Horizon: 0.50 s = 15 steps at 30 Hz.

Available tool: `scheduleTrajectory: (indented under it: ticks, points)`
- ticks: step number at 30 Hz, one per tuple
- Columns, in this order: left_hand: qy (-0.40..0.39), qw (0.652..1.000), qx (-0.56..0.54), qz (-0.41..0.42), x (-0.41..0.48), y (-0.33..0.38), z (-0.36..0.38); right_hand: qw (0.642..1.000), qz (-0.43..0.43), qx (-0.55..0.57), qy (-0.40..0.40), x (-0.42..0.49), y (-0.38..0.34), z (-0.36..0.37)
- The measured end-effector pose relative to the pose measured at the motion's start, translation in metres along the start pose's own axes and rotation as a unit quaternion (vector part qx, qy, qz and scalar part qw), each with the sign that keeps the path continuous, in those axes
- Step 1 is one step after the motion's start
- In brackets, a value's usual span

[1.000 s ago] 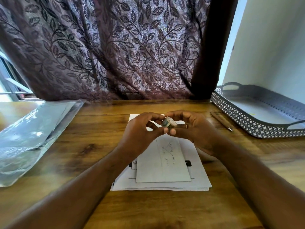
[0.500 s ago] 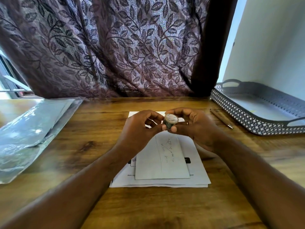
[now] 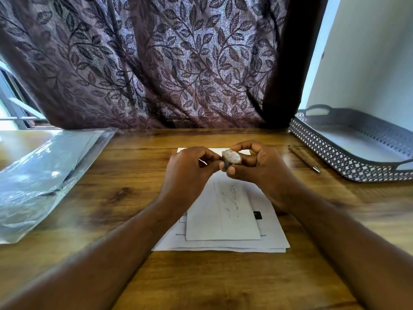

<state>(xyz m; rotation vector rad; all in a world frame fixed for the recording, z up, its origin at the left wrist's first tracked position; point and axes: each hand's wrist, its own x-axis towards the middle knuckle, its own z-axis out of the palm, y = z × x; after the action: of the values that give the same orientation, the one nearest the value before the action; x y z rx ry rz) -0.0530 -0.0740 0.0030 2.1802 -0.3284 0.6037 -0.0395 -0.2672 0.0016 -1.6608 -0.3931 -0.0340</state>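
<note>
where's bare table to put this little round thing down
Bare wood for the round thing lies between the plastic sleeves and the papers, and on the table in front of the papers, between the forearms. It is crowded on the right: the pen lies close beside the tray.

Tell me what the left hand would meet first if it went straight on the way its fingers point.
The small round roll pinched by the right hand; the left hand seems to touch its edge.
</note>
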Motion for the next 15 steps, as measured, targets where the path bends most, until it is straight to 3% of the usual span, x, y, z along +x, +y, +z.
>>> scheduleTrajectory:
  ticks: [7, 15]
  points:
    - [-0.048, 0.992, -0.103, -0.058, 0.0062, -0.0013, -0.0035, 1.000, 0.003, 0.013, -0.008, 0.0009, 0.0010, 0.0005]
    - [-0.113, 0.993, -0.037, -0.027, 0.0070, -0.0039, -0.0013, 1.000, 0.004, 0.014, -0.028, 0.0030, 0.0015, -0.0029]
